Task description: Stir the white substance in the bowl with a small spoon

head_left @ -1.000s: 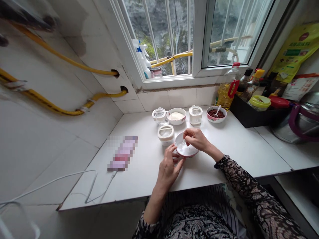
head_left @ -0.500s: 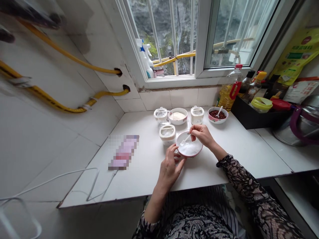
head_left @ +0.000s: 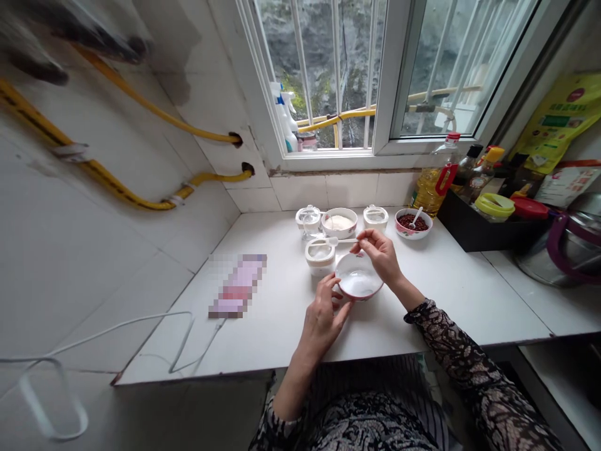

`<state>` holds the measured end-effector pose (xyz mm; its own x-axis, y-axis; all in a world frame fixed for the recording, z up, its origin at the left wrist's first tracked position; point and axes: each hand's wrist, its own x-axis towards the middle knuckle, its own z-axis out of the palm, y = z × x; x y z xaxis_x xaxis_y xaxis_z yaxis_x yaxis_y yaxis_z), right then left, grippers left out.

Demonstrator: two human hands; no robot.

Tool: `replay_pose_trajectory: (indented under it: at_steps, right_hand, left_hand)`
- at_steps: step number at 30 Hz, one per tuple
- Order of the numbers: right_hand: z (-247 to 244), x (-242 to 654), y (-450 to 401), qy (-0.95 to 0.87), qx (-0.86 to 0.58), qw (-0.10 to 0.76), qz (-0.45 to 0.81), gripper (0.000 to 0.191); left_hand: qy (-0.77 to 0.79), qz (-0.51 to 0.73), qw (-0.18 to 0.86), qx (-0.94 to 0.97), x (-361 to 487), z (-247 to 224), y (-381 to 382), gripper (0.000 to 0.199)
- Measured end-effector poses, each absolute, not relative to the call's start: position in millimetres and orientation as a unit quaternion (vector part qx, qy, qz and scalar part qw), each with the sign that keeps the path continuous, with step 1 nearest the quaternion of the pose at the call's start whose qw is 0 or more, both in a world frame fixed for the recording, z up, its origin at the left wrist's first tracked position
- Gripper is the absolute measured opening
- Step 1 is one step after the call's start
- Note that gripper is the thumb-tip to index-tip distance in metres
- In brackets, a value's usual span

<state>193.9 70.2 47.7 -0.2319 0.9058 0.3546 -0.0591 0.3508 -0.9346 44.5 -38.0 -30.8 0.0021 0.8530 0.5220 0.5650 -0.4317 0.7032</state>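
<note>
My left hand (head_left: 323, 319) grips the rim of a small white bowl (head_left: 359, 279) with a pink edge, which holds a thin layer of white powder. My right hand (head_left: 379, 254) pinches a small white spoon (head_left: 340, 240), whose tip reaches left past the bowl over a lidded white jar (head_left: 320, 258). That jar stands just left of the bowl. Its lid looks open or see-through, and I cannot tell what is inside.
Along the white counter (head_left: 263, 338) stand a glass sugar pot (head_left: 308, 221), a bowl of white powder (head_left: 339, 222), a lidded jar (head_left: 375, 218) and a bowl of red beans (head_left: 412, 223). An oil bottle (head_left: 432, 185) and a black tray (head_left: 483, 225) of condiments stand right. A blurred phone (head_left: 237, 287) lies left.
The spoon has come out of the bowl and now points left over the jar. My right hand has lifted slightly. The whole view has drifted a little.
</note>
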Motion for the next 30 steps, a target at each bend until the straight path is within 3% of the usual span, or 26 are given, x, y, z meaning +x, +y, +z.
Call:
replay_pose_trajectory:
  at_steps: [3,7,13,23,30]
  right_hand:
    - [45,185,65,-0.757,-0.299,0.495,0.305,0.008]
    - [44,184,62,-0.850,-0.249,0.442,0.140,0.015]
    - [58,209,65,-0.778,-0.330,0.495,0.202,0.012]
    - [57,213,63,-0.817,-0.307,0.441,0.209,0.012]
    - [46,201,60,-0.813,-0.322,0.391,0.287,0.011]
  left_hand:
    - [0.508,0.490,0.146,0.693,45,-31,-38,0.039]
    - [0.507,0.491,0.145,0.693,45,-30,-38,0.040]
    - [0.508,0.487,0.136,0.697,44,-30,-38,0.039]
    - [0.511,0.484,0.144,0.696,44,-28,-39,0.037]
    - [0.511,0.494,0.150,0.688,44,-30,-39,0.039]
